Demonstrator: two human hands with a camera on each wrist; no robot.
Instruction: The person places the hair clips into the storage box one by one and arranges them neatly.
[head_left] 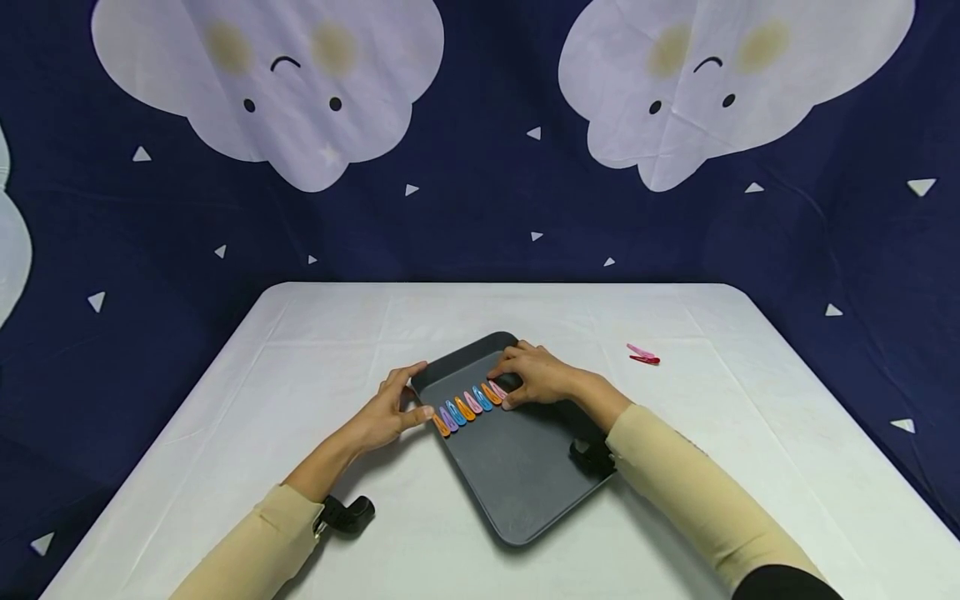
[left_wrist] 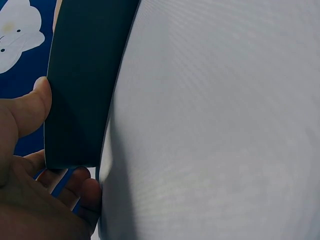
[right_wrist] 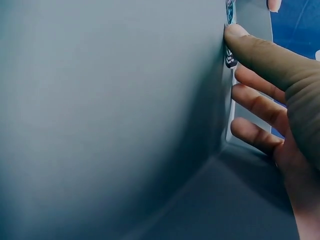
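Note:
A dark grey rectangular tray (head_left: 517, 483) lies slantwise on the table. Across it runs a row of hair clips (head_left: 465, 407) in orange, purple, blue and pink, side by side. My left hand (head_left: 384, 415) grips the tray's left edge, thumb at the rim near the orange end clip; in the left wrist view its fingers (left_wrist: 90, 195) curl at the tray's corner. My right hand (head_left: 542, 375) reaches over the tray and pinches the pink hair clip (head_left: 497, 389) at the row's right end. From the right wrist view, the thumb (right_wrist: 250, 47) presses on a clip.
A pink hair clip (head_left: 639, 351) and a red hair clip (head_left: 645, 360) lie on the white tablecloth (head_left: 720, 433) right of the tray. Behind the table hangs a dark blue curtain (head_left: 480, 225) with clouds. A black wrist camera (head_left: 348, 515) sits at my left wrist.

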